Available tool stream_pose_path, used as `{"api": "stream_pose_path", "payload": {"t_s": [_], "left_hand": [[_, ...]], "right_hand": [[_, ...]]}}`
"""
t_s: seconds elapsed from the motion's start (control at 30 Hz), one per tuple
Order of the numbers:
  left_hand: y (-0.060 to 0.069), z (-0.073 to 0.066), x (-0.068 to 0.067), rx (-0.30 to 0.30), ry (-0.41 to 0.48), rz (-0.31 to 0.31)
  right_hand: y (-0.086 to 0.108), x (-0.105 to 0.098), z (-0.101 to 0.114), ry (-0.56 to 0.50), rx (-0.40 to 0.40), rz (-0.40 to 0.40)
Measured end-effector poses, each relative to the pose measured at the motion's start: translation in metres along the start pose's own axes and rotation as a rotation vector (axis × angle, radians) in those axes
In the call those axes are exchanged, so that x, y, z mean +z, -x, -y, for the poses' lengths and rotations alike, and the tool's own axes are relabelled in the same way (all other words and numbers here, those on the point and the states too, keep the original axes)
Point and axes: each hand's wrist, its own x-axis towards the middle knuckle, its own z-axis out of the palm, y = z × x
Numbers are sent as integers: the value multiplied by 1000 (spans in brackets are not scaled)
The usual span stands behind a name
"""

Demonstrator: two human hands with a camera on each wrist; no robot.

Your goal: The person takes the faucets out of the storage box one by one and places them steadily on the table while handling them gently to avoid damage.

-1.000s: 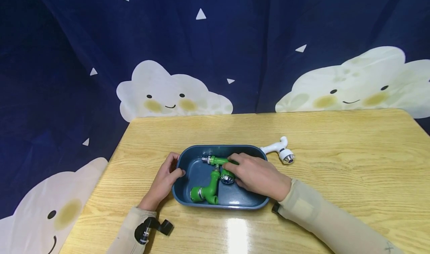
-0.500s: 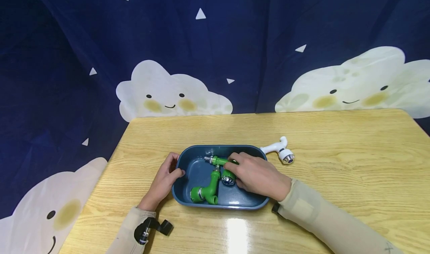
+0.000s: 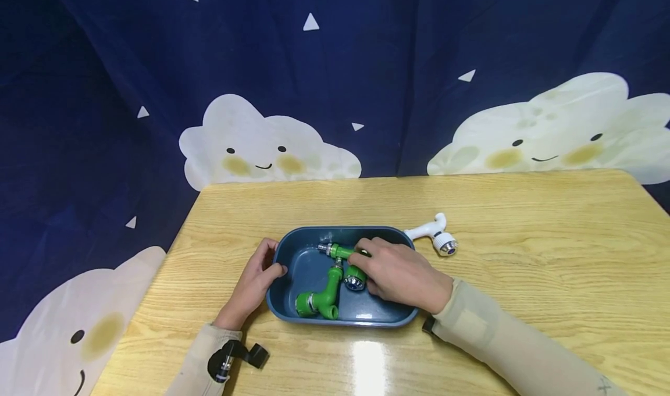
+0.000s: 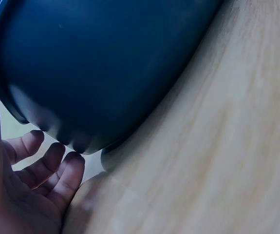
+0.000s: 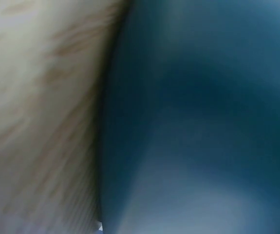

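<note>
In the head view a dark blue basin (image 3: 366, 323) stands on the wooden table. My left hand (image 3: 253, 282) grips its left rim, thumb inside; in the left wrist view the fingers of that hand (image 4: 42, 180) curl by the basin's outer wall (image 4: 96, 73). My right hand (image 3: 400, 271) reaches into the basin and holds a green tap (image 3: 340, 252) with a silver tip and a round green knob; its fingertips are partly hidden. A second green tap (image 3: 328, 293) lies left of it, on the basin's floor. The right wrist view shows only the basin's wall (image 5: 188, 122), blurred, and table.
A white tap (image 3: 430, 229) lies on the table (image 3: 549, 256) at the basin's back right corner, its thin end by the rim. Behind the table hangs a dark blue cloth (image 3: 366, 53) printed with clouds and white triangles.
The green tap under my right hand has shifted slightly to the right inside the basin, and its knob has turned a little. My left hand keeps its grip on the rim.
</note>
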Motion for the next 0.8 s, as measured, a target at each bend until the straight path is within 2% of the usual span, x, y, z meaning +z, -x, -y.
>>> {"api": "stream_pose_path", "payload": {"t_s": [0.8], "left_hand": [[1,-2,0,-9,-5,4]], "right_hand": [[0,0,0,5,-8,14]]}}
